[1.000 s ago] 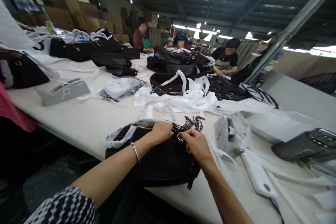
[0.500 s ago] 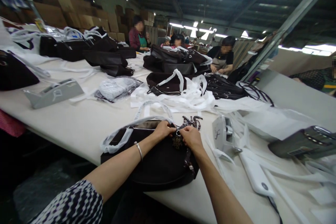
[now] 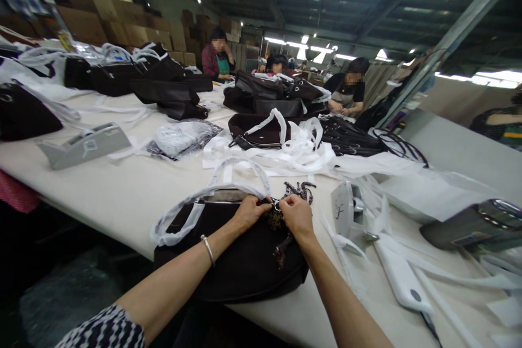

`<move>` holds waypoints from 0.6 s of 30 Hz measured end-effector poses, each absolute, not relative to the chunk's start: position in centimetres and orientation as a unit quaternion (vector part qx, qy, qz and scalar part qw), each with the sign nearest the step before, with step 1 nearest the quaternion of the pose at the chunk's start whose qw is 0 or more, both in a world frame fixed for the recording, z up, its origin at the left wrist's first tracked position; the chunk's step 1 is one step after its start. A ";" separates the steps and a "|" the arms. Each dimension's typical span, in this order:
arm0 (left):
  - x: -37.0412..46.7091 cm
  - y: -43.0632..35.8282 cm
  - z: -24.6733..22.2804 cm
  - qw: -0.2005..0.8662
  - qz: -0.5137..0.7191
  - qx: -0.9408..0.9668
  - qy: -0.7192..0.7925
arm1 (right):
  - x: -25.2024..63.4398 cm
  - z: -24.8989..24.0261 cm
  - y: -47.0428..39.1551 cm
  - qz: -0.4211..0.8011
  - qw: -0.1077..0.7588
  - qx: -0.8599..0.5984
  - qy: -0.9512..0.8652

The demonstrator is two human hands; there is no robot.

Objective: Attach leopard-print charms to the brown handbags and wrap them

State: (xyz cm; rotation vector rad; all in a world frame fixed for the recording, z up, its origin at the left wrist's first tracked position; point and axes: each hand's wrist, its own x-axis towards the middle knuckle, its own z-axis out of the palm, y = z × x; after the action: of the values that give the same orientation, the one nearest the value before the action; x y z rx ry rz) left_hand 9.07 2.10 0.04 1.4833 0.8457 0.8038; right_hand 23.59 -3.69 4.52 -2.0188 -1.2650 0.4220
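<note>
Table: pale, with other dark bags heaped across it.
Handbag: dark, its handles wrapped in white, at the table's near edge.
Left hand: fingers at the handbag's top, their grip unclear.
Right hand: fingers pinching a silvery ring.

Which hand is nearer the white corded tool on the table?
Right. The right hand is left of the white corded tool; the left hand is farther left.

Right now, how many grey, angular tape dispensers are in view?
2: one grey dispenser at the left, another grey dispenser right of the dark brown handbag being handled. The piled dark bags may hide more.
</note>
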 end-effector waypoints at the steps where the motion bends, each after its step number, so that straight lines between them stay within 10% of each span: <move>1: 9.1 2.1 0.0 0.583 0.347 0.639 0.364 | 23.6 4.4 -3.6 0.149 0.347 -0.781 -0.498; 18: 9.2 2.1 -0.5 0.525 0.365 0.669 0.380 | 23.8 3.9 -3.9 0.202 0.352 -0.763 -0.504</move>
State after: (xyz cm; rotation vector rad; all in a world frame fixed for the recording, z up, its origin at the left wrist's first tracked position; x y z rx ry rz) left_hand 9.20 2.08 -0.49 1.5998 0.9102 0.8728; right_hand 23.76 -3.86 3.93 -1.9750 -1.3034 0.5216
